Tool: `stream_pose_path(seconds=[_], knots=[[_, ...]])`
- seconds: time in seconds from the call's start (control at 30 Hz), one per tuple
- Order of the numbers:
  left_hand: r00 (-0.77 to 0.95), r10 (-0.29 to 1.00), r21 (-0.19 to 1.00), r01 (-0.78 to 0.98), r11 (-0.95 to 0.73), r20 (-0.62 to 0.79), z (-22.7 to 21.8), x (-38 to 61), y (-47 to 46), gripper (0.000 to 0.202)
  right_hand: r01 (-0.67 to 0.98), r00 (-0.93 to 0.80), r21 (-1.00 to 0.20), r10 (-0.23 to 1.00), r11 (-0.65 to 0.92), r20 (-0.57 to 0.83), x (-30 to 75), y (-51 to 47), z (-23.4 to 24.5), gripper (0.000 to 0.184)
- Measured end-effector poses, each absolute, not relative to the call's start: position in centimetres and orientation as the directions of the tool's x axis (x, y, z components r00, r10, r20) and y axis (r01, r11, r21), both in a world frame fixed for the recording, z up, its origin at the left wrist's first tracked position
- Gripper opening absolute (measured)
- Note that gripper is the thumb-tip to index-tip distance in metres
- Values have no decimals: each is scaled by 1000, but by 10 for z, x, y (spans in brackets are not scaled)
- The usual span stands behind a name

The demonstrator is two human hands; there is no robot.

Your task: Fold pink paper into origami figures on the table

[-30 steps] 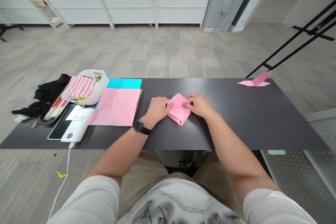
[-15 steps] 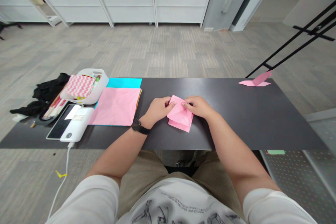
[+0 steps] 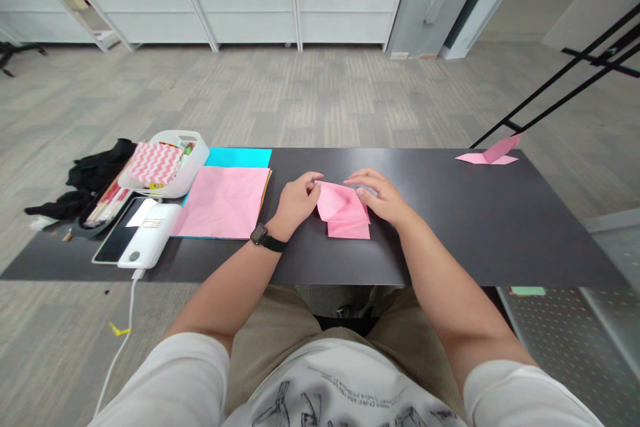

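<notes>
A folded sheet of pink paper [image 3: 345, 210] lies before me on the dark table, its creased upper flap slightly raised over a lower layer. At its upper left corner, my left hand [image 3: 299, 201] pinches the edge between thumb and curled fingers; a black watch [image 3: 260, 235] is on that wrist. Beside the right edge is my right hand [image 3: 384, 199], its fingers stretched out and apart from the thumb. The right thumb tip is close to the paper; whether it touches I cannot tell.
Left on the table [image 3: 475, 227] are a stack of coloured sheets [image 3: 225, 203], a white basket [image 3: 193, 170], a tablet [image 3: 113, 240], a white power bank [image 3: 150, 237] with a cable, and black cloth [image 3: 103, 163]. A folded pink paper piece [image 3: 493, 155] stands at the far right corner.
The pink paper has turned so its lower edge runs level. My right hand has let go and opened, shifting slightly away. My left hand has moved a little left along the edge.
</notes>
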State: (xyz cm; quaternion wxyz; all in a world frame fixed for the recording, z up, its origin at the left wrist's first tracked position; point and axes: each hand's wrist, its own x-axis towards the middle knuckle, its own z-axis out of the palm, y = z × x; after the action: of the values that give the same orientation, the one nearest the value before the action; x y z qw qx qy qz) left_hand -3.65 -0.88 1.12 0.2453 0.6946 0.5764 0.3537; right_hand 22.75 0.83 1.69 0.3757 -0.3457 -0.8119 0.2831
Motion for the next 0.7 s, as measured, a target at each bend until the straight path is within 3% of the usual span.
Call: stream_pose_path(seconds=[0.17, 0.4, 0.7], knots=[[29, 978, 681, 713, -164, 205, 15, -41, -7, 39, 297, -585, -748, 732, 593, 348, 228, 5, 17, 31], [72, 973, 559, 808, -186, 220, 14, -47, 1, 28, 450, -563, -679, 775, 579, 287, 232, 9, 9, 8], [232, 896, 427, 815, -392, 379, 9, -50, -2, 35, 572, -432, -604, 830, 555, 353, 240, 13, 13, 10]])
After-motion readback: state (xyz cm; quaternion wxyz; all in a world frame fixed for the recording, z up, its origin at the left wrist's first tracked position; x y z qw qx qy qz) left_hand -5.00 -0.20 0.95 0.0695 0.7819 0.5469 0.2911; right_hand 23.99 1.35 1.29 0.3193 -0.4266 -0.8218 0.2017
